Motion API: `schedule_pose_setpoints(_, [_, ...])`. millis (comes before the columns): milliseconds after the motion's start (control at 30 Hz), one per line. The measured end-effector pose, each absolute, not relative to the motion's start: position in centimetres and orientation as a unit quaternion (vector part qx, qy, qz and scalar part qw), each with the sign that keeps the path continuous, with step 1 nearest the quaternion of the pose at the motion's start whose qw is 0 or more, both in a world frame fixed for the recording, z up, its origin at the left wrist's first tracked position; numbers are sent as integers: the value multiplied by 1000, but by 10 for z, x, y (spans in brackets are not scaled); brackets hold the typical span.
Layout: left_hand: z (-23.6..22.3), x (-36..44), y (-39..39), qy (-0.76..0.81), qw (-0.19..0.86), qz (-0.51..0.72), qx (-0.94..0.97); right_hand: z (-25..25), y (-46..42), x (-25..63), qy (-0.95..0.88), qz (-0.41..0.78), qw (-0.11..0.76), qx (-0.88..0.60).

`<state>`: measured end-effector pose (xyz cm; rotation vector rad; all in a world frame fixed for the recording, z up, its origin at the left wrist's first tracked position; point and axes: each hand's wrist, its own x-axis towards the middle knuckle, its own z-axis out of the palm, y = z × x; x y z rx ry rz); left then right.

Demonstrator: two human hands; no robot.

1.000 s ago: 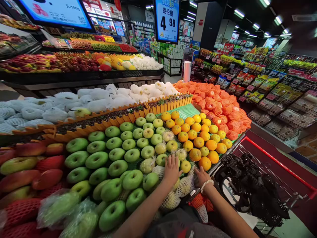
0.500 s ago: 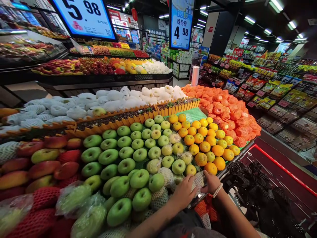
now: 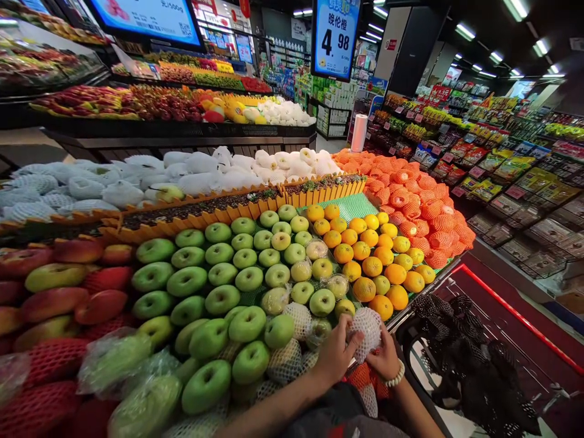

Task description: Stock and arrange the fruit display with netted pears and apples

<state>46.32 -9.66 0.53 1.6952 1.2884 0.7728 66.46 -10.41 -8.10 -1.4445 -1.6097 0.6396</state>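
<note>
Round Bundle Held by Two Hands at the Fruit Stand

At the far left, red fruit (image 3: pixel 55 304) is heaped up. Beside it, some green fruit is wrapped in clear bags (image 3: pixel 116 359). Farther back, pale fruit (image 3: pixel 198 184) is covered in white wraps and is kept apart by a little orange fence (image 3: pixel 326 193). Next, green apples (image 3: pixel 221 299) are set out in rows.

In front of the right end of the apples, a round bundle in white net (image 3: pixel 365 333) is held up near the stand's front edge. Its left side is gripped by the bent fingers of the left hand (image 3: pixel 336 354). Its right side is cupped by the right hand (image 3: pixel 385 359), and a pale bracelet (image 3: pixel 395 381) is worn on that wrist. What is inside the net cannot be told.

Just behind the bundle, oranges (image 3: pixel 371 266) are laid out. More fruit is dressed in orange nets (image 3: pixel 441 231) to their right. At the far right, black nets (image 3: pixel 479 365) are piled by a cart's red bar (image 3: pixel 524 319).
</note>
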Motion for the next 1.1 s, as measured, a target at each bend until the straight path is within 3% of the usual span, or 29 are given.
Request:
schedule_pose_setpoints(133, [10,451,-90,488,390,326,710,-71,-98,655,-648,305,417,-560])
schedule_pose_setpoints(300, [12,406,-61,607,347,436,567,-54,-87,669,-579,382,473,-543])
schedule_pose_setpoints(500, [-1,339,-56,663,136,481,558,-48,-79,692,-579,396,441,-559])
schedule_pose_setpoints(667, [-17,356,-75,590,50,276,757,-55,-73,684,-660,367,376,-536])
schedule_pose_setpoints(767, [-25,388,-84,518,91,148,838,-59,-70,679,-741,299,277,-533])
schedule_pose_setpoints(933, [-46,432,-90,408,143,43,901,-64,-65,675,-822,154,127,-533])
schedule_pose_setpoints(1100, [-57,455,-75,456,173,-24,873,-66,-60,673,-848,137,103,-502])
